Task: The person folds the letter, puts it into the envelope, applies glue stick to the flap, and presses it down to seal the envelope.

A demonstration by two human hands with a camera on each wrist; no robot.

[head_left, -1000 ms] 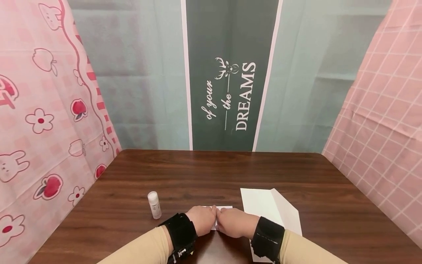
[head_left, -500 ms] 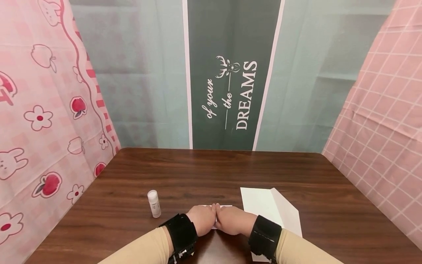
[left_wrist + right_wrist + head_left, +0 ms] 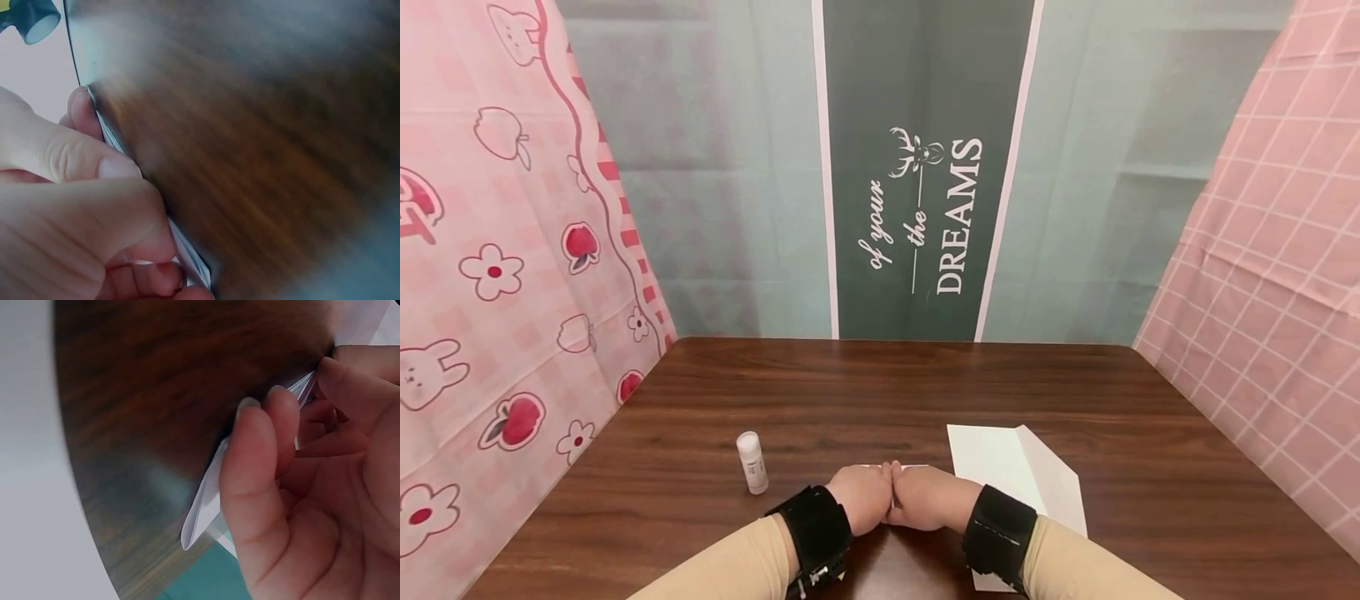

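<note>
A small folded white paper [image 3: 203, 503] lies between both hands at the front middle of the table, its layers seen edge-on in the wrist views. My left hand [image 3: 863, 497] pinches its left part, thumb against the near edge in the left wrist view. From the right, my right hand [image 3: 925, 498] grips the same paper with curled fingers [image 3: 250, 444] at its edge. The two hands meet over the paper's middle. In the head view they hide most of it, and only a thin white edge shows behind them.
A white glue stick [image 3: 752, 462] stands upright on the brown wooden table [image 3: 880, 400], left of the hands. To the right lies a larger creased white sheet [image 3: 1000, 462], partly under the right forearm. Curtains [image 3: 745, 167] close off the back and both sides.
Both hands stay at the paper. The right hand has turned slightly and shifted a little left and away. Less of the paper shows behind the hands than a second ago.
</note>
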